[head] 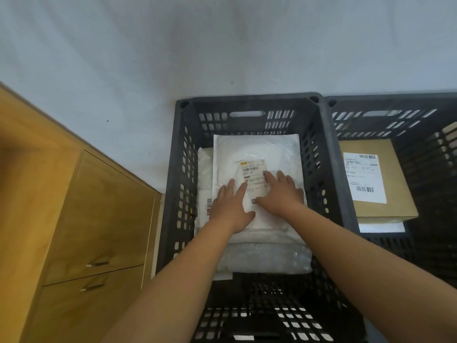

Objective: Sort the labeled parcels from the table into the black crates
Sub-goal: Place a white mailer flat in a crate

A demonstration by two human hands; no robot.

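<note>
Both hands, left hand and right hand, press flat, fingers straight, on the white padded parcel inside the middle black plastic crate.

The black plastic crate with slotted walls shows rows of pale openings against its dark lattice. Inside the crate, the white padded mailer bears a white label printed in black text and barcode stripes, with a small yellow mark at one corner. At the crate's near end, a clear bubble-wrap bundle looks greyish-white and dotted. By the crate's left wall, a second white parcel shows a black barcode. Right of the crate, a second black slotted crate holds a tan cardboard box with a white, black-printed shipping label. Left of the crate, the honey-yellow wooden cabinet has wavy grain and silver handles. Beyond the crate lies a pale blue-grey surface.
</note>
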